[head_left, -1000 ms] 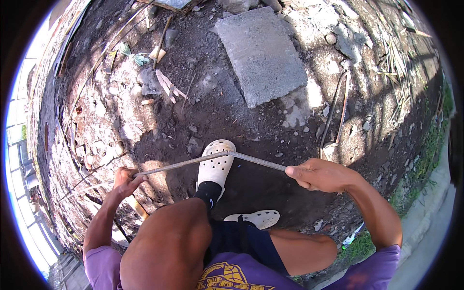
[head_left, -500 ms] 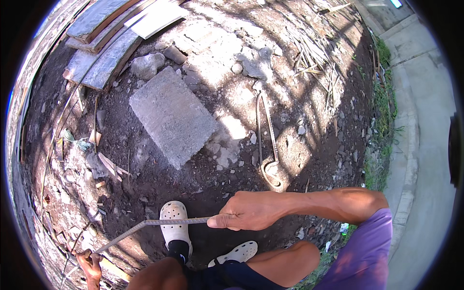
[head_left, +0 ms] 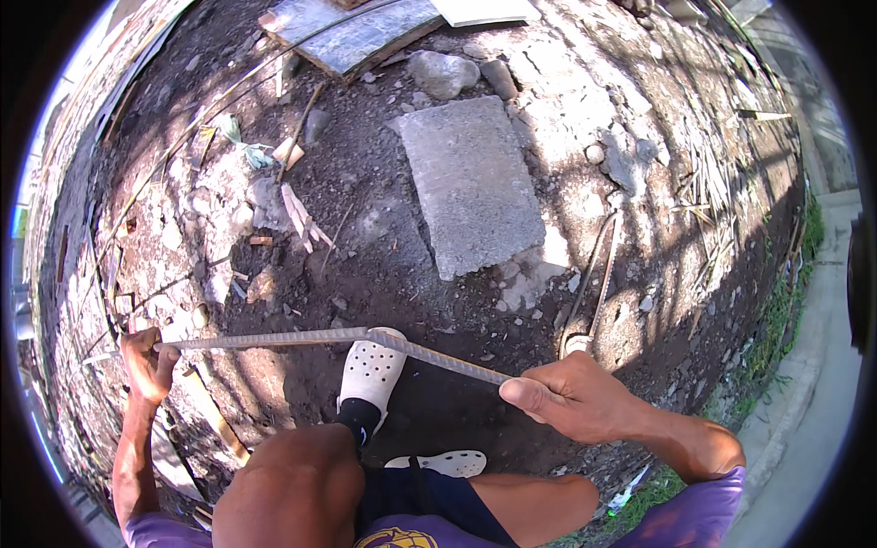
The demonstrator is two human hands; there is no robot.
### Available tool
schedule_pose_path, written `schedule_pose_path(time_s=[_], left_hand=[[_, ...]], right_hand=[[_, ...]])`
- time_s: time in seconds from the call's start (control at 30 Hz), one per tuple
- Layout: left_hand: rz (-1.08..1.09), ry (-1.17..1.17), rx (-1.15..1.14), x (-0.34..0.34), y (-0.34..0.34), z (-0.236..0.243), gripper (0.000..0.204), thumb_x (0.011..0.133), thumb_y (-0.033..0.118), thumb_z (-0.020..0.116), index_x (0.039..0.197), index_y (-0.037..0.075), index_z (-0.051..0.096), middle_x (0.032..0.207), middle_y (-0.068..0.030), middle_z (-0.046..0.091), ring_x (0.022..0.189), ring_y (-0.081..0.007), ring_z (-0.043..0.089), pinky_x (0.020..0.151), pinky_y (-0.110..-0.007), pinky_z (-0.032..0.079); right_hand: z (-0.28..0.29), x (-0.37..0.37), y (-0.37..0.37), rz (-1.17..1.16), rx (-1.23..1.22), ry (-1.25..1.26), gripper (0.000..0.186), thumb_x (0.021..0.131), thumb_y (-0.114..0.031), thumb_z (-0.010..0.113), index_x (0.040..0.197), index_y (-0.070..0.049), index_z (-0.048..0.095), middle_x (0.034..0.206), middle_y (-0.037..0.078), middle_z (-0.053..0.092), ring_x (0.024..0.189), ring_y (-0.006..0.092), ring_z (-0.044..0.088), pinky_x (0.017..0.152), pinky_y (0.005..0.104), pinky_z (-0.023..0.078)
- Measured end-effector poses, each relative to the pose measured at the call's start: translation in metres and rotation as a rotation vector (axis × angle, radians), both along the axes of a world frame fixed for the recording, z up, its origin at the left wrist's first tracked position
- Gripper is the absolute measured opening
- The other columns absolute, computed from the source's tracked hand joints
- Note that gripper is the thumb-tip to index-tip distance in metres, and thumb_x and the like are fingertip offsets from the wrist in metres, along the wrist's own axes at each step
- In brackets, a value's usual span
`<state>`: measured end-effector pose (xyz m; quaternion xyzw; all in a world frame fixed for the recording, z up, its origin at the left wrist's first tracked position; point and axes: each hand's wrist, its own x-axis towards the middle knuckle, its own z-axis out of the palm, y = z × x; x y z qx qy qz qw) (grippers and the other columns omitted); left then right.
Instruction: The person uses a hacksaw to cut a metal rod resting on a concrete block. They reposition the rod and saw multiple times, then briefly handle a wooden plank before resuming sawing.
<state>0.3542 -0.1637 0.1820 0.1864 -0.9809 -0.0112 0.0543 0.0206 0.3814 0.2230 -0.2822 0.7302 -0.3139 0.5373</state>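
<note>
As the view swings round, my left hand comes clear of the lower-left rim, where it sat half a second ago, and the grey slab shifts back toward upper middle. What this means for the work: both grips now show at once, and the bar looks steady, I judge. Whether its bend has changed, I cannot tell.

Item: one ribbed metal bar, slightly bent mid-length, held crosswise before me.
Item: left fingers — curled closed round the bar, a short tip jutting beyond.
Item: right hand — closed in a fist on the bar's other side; its far end is hidden.
Item: one white clog, its toe beneath the bend; contact cannot be made out.
Item: one bare knee, raised on my side of the bar, limiting room there.

Around: a bent rod near my right hand, loose sticks farther right, a wood strip near my left hand. Beyond the slab: a pale stone and a flat board.
</note>
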Motion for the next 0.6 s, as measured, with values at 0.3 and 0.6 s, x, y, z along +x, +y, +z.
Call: schedule_pose_path(time_s=[0.3, 0.6], left_hand=[[0.073, 0.14, 0.265, -0.222, 0.119, 0.047, 0.087, 0.094, 0.084, 0.048, 0.055, 0.006, 0.055, 0.044, 0.0007, 0.039, 0.043, -0.0137, 0.039, 0.044, -0.04, 0.03], [-0.18, -0.195, 0.516, -0.258, 0.225, -0.02, 0.07, 0.104, 0.057, 0.058, 0.072, -0.006, 0.062, 0.055, -0.019, 0.049, 0.051, -0.0275, 0.043, 0.056, -0.048, 0.039]], right_hand=[[-0.005, 0.007, -0.081, -1.147, -0.625, -0.266, 0.057, 0.111, -0.057, 0.038, 0.068, -0.02, 0.04, 0.047, -0.007, 0.031, 0.037, 0.0061, 0.023, 0.034, 0.0228, 0.021], [-0.092, 0.041, -0.018, -1.388, -0.667, -0.564, 0.053, 0.109, -0.059, 0.046, 0.073, -0.02, 0.038, 0.055, -0.007, 0.027, 0.044, 0.0069, 0.027, 0.041, 0.025, 0.022]])
